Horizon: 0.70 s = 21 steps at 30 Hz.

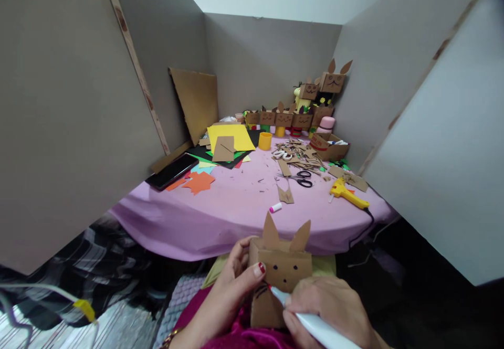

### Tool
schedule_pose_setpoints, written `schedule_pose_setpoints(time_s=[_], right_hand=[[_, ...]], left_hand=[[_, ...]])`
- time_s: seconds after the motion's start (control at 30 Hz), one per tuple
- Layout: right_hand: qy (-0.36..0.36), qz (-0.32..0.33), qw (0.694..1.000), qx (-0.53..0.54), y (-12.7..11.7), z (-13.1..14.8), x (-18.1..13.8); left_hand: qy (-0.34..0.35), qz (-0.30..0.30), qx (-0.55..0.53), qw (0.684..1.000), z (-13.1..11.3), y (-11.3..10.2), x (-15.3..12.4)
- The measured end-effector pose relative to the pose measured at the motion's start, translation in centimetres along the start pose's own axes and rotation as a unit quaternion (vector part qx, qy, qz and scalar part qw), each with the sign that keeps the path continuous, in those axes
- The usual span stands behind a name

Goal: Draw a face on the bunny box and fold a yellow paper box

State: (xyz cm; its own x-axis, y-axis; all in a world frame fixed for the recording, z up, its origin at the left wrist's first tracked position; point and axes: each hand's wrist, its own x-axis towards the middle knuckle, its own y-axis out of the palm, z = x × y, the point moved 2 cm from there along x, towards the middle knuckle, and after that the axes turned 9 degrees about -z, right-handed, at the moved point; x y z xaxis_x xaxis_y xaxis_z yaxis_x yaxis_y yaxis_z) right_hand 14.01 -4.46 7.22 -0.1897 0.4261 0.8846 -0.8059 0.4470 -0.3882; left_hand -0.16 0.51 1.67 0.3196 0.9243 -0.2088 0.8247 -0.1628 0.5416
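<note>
A cardboard animal figure (281,258) with two pointed ears rests at my lap, its front towards me. Two dark eyes, a small nose dot and a few dark lines at the left are drawn on it. My left hand (240,281) grips the figure's left side, thumb on the front face. In my right hand (331,307) is a white marker (315,325), its tip against the figure near the drawn lines. Part of the figure's lower right is hidden behind my right hand. A small white and pink marker cap (275,208) lies at the table's front edge.
On the pink-covered table (232,207) lie black-handled scissors (303,179), a yellow glue gun (348,193), cardboard scraps (301,155), yellow paper (236,135) and a phone (172,171). Finished cardboard figures (283,119) line the back. Grey partitions (271,60) enclose the table.
</note>
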Motion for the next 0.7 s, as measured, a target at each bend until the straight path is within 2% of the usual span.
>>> schedule_pose_setpoints(time_s=[0.23,0.37,0.7], right_hand=[[0.005,0.016,1.0,-0.007,-0.09,0.38,0.21],[0.002,0.0,1.0,0.012,-0.05,0.19,-0.2],[0.028,0.007,1.0,0.013,0.06,-0.07,-0.64]], left_hand=[[0.006,0.0,0.006,1.0,-0.05,0.01,-0.1],[0.009,-0.012,0.021,1.0,-0.01,-0.01,-0.08],[-0.01,-0.001,-0.009,1.0,-0.36,0.21,-0.55]])
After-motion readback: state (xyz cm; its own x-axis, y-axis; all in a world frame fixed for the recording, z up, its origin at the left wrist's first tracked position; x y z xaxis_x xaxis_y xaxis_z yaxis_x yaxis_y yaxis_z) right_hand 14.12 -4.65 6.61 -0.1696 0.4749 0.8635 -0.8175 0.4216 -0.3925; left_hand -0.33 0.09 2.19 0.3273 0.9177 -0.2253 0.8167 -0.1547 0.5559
